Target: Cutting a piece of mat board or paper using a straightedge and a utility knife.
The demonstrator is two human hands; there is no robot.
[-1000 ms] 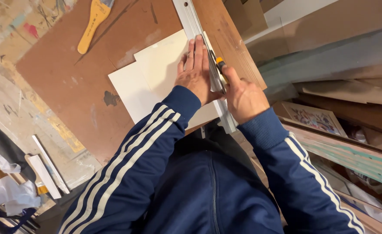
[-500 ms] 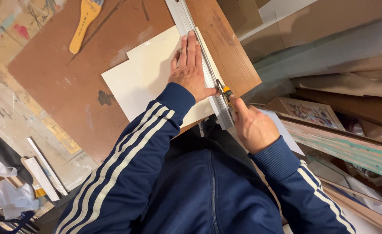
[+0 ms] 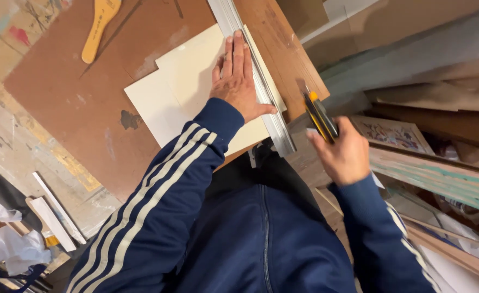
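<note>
On the brown board (image 3: 76, 103) lies the cream sheet (image 3: 190, 87), its cut edge under the metal straightedge (image 3: 261, 92) running away from the body. Left hand (image 3: 238, 81) presses flat beside it; right hand (image 3: 344, 154), off to the right, grips the yellow-and-black utility knife (image 3: 318, 115).

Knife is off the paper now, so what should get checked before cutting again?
1. Left hand flat on the card, beside the ruler: ok.
2. Fingers clear of the ruler's cutting edge: ok.
3. Knife gripped in the right hand: ok.
4. Knife on the cut line: not ok, it is held off to the side.
5. Blade out: cannot tell.
6. Board under the card: ok.
</note>
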